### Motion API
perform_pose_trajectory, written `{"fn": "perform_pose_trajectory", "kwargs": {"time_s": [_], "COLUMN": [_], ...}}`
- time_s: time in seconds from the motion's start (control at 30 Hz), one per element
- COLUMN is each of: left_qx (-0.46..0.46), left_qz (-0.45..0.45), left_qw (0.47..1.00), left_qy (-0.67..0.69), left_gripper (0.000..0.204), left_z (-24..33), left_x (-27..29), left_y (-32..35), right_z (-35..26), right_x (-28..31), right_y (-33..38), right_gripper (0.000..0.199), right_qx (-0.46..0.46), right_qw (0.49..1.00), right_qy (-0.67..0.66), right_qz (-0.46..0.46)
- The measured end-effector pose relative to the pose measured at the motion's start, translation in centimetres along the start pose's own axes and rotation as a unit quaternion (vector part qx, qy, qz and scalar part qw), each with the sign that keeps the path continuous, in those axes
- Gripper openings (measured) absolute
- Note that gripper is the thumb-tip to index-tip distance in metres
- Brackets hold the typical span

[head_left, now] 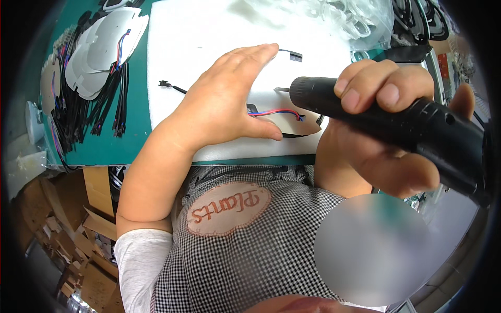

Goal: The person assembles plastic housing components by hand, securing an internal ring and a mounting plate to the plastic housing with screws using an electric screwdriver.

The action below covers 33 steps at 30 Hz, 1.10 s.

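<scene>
My right hand [365, 148] is wrapped round a black electric screwdriver [386, 117], whose thin bit points left. Below and beside the bit lies a white plate [295, 125] with a dark lower edge, on a white foam pad [172, 31]. My left hand [216, 99] spans the plate, its thumb at the near edge and its fingers at the far edge, and hides much of it. Red and blue wires [276, 111] run across the plate beside the thumb. From under the left wrist a black cable ends in a small connector [164, 83].
White plates [112, 44] are stacked on the green mat [138, 141] at the left, beside a bundle of black cables [99, 112] with connectors. A bag of clear plastic pieces [347, 18] sits at the back right. Cardboard boxes [96, 224] stand below the table's left side.
</scene>
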<state>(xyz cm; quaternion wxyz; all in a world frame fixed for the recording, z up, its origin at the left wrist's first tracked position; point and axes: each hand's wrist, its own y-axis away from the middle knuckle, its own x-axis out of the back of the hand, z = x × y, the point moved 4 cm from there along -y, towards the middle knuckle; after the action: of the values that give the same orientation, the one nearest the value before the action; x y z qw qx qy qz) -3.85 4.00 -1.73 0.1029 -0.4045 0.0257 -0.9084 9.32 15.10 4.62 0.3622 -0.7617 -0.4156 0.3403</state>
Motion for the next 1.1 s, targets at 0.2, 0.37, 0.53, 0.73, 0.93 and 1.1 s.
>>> {"fn": "perform_pose_trajectory", "kwargs": {"time_s": [0.2, 0.37, 0.53, 0.73, 0.93, 1.1], "left_qx": [0.004, -0.006, -0.002, -0.013, -0.042, 0.081], "left_qz": [0.01, 0.011, 0.022, 0.01, 0.201, 0.374], "left_qw": [1.0, 1.0, 1.0, 1.0, 0.978, 0.92], "left_qy": [0.013, 0.026, 0.018, -0.013, -0.019, -0.082], "left_gripper": [0.103, 0.103, 0.11, 0.109, 0.108, 0.113], "left_z": [0.2, 0.4, -0.6, -1.2, -1.6, -3.7], "left_x": [-0.1, 0.0, 0.1, 0.6, 4.4, 12.0], "left_y": [0.4, 0.0, 0.5, 0.8, 5.3, 16.2], "right_z": [0.3, -0.2, 1.3, 0.6, -3.9, -3.2], "right_x": [-1.2, -1.9, -0.7, 2.1, 5.2, 6.4], "right_y": [-1.4, -2.6, -1.3, -1.4, -2.9, -2.7], "right_gripper": [0.09, 0.084, 0.073, 0.066, 0.057, 0.05], "right_qx": [-0.018, -0.096, -0.123, -0.09, -0.083, -0.104], "right_qw": [0.994, 0.983, 0.98, 0.981, 0.97, 0.963], "right_qy": [0.013, 0.093, 0.139, -0.093, -0.193, -0.181], "right_qz": [-0.105, -0.122, 0.066, 0.142, 0.12, 0.173]}}
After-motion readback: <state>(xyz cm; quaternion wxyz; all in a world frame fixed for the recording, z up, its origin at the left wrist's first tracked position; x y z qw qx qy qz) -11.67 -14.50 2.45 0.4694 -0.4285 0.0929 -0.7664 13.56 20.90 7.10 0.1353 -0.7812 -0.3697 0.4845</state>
